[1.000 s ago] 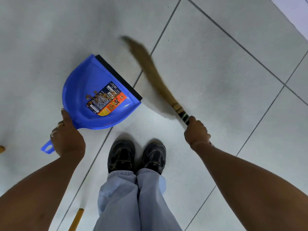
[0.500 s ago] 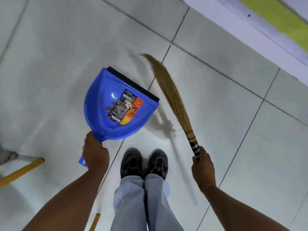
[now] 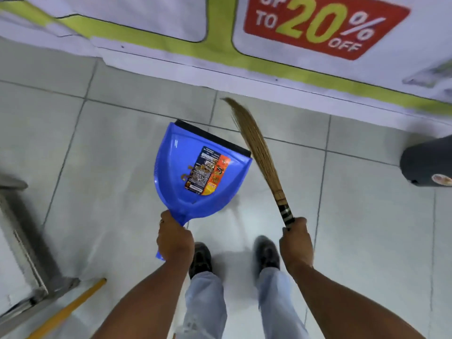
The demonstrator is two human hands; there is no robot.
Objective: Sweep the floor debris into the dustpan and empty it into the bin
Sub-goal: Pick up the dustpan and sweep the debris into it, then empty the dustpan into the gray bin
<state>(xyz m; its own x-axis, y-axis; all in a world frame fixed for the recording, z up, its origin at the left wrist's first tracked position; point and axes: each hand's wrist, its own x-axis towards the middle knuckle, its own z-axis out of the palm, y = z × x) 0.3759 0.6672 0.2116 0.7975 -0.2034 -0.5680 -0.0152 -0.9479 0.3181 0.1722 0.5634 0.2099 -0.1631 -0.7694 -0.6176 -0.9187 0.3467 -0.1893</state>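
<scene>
At my three o'clock stands the bin, so with left hand gripping the loaded dustpan and right hand holding the broom, I judge carrying and tipping comes next.

A white banner with green bands and a red "UP TO 20% OFF" panel lies along the floor's far edge. A grey metal frame stands at the left edge, a yellow pole just beside it.
</scene>
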